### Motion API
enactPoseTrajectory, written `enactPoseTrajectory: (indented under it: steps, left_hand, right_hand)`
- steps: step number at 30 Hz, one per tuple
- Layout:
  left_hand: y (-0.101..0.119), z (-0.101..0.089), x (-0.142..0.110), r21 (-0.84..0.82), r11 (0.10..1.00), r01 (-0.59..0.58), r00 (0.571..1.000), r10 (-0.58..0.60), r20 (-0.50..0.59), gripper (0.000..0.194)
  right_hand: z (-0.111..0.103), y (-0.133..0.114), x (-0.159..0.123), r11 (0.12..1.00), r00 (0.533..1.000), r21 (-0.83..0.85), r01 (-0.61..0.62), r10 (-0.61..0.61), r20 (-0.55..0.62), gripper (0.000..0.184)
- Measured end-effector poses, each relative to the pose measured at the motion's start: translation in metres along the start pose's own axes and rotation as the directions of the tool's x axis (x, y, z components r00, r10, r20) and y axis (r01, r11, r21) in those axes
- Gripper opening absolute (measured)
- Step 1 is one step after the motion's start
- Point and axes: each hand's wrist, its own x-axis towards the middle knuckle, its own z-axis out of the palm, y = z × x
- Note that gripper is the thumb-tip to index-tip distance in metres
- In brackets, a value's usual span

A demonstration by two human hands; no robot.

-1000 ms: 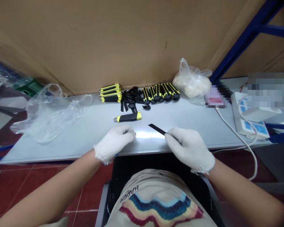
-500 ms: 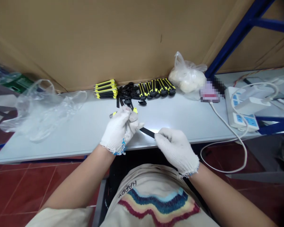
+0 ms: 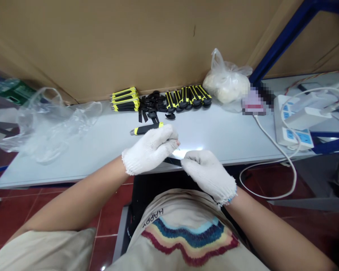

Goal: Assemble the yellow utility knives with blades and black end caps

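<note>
My right hand (image 3: 207, 175), in a white knit glove, pinches a flat black blade strip (image 3: 173, 161) near the table's front edge. My left hand (image 3: 154, 148), gloved too, has its fingers closed just above the strip's other end; a bare fingertip shows, and what the fingers hold, if anything, is hidden. Behind the left hand a black-and-yellow utility knife (image 3: 147, 129) lies on the table, partly covered by the glove. Beyond it lies a heap of black blades and small black plastic parts (image 3: 152, 103).
At the back are stacked utility knives (image 3: 125, 99) and a row of more knives (image 3: 188, 98). A clear plastic bag (image 3: 53, 128) lies left. To the right are a filled bag (image 3: 227, 84), a blurred pink item (image 3: 254, 101), a power strip (image 3: 293, 131) and a white cable (image 3: 274, 141).
My left hand has turned over and shifted slightly, uncovering more of the utility knife on the table. My right hand stays nearly in place with the blade strip. The view has tilted a little.
</note>
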Motion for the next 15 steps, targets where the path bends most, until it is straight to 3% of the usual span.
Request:
enactPoseTrajectory:
  steps: [6, 10, 15]
  left_hand:
    - [0.010, 0.004, -0.001, 0.044, 0.998, -0.045, 0.988, 0.038, 0.148, 0.015]
    - [0.012, 0.004, 0.002, 0.107, 0.989, -0.098, 0.965, 0.068, 0.255, 0.006]
    - [0.009, 0.000, 0.003, 0.312, 0.900, -0.304, 0.885, 0.146, 0.442, 0.014]
  right_hand:
    - [-0.001, 0.001, -0.001, 0.960, 0.982, 0.229, -0.160, 0.132, 0.132, 0.023]
    - [0.001, -0.004, -0.004, 0.892, 0.944, 0.343, -0.295, 0.218, 0.247, 0.026]
    - [0.001, -0.008, -0.006, 0.795, 0.889, 0.427, -0.430, 0.293, 0.351, 0.024]
